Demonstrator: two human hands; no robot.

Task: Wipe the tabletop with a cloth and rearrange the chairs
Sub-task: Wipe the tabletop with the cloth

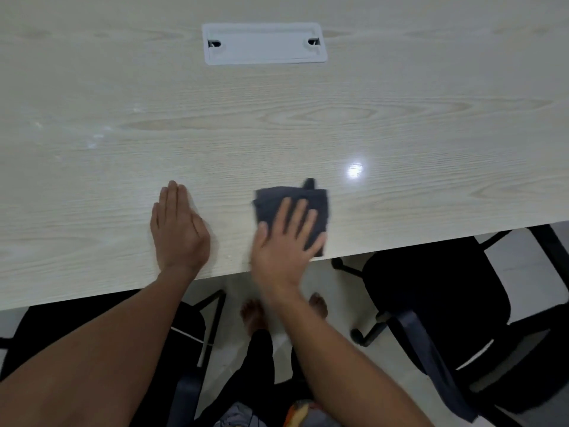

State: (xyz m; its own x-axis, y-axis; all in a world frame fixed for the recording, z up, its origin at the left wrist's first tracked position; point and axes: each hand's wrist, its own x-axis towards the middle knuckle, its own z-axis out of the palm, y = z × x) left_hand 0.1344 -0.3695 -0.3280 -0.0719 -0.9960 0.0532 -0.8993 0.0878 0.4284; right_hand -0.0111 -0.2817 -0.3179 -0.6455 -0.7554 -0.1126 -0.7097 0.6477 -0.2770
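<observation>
Head camera looks steeply down, close over the tabletop (pixel 277 124) edge.

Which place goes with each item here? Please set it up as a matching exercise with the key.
Things:
1. cloth
2. left hand
3. cable hatch
4. office chair

Places:
A. set into the tabletop, far side
B. below the table edge, at right
C. under the right hand
D. flat on bare wood

Pairs: 1-C, 2-D, 3-A, 4-B

Dark grey cloth (pixel 295 204), pale wood-grain tabletop (pixel 277 124)
</observation>
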